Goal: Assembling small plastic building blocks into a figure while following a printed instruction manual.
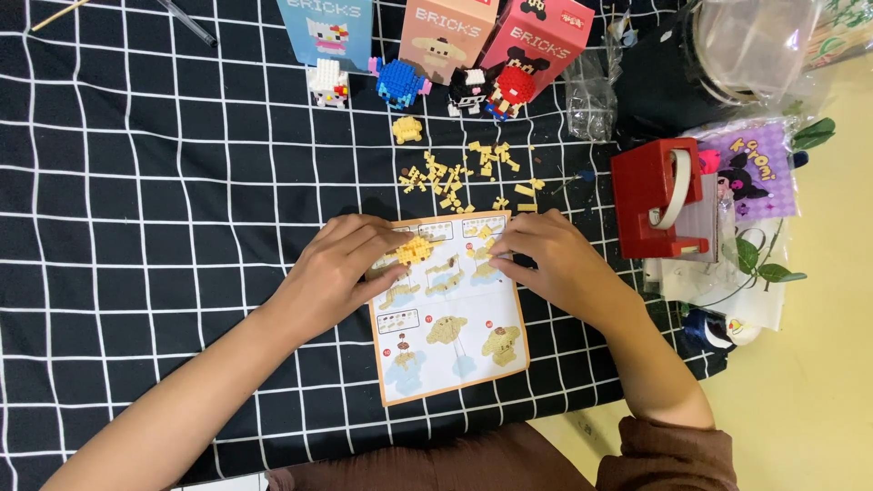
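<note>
Cloth: matt woven fabric, black with white grid
Instruction sheet: smooth printed paper
Yellow bricks: glossy plastic
Tape dispenser: shiny red plastic

Instruction sheet lies on the grid tablecloth at centre; left hand rests on its upper left corner holding a small brick build, right hand on its upper right corner. Behind the sheet a scatter of loose bricks, behind those four finished brick figures in a row, with three boxes behind them. Right of the sheet stands a tape dispenser, a plastic bag behind it.
</note>
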